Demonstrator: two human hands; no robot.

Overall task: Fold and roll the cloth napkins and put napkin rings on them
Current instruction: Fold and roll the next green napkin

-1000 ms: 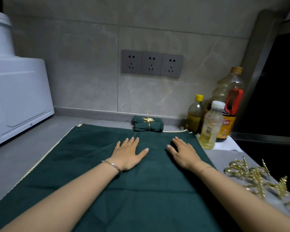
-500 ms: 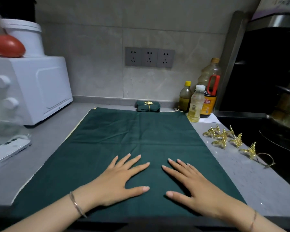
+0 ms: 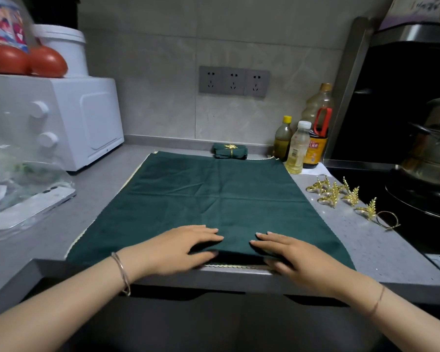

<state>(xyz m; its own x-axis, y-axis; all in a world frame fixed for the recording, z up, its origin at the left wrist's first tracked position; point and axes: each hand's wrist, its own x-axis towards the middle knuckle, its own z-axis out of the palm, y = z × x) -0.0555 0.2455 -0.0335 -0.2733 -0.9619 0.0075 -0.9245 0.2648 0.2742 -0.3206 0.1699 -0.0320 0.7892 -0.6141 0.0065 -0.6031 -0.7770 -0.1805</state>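
Note:
A dark green cloth napkin with a pale scalloped hem lies spread flat on the grey counter. My left hand and my right hand are side by side at its near edge. Each has its fingers on top of the cloth and its thumb under it, pinching the hem, which is raised a little off the counter edge. A rolled green napkin wearing a gold ring lies at the back by the wall. Several gold leaf napkin rings sit to the right of the cloth.
A white oven with tomatoes on top stands at the left, and a phone and clear plastic lie in front of it. Three bottles stand at the back right. On the black stove at the right sits a steel pot.
Both hands slid back over the cloth from its far part to its near edge. They lay flat before; now they pinch the near hem and lift it slightly.

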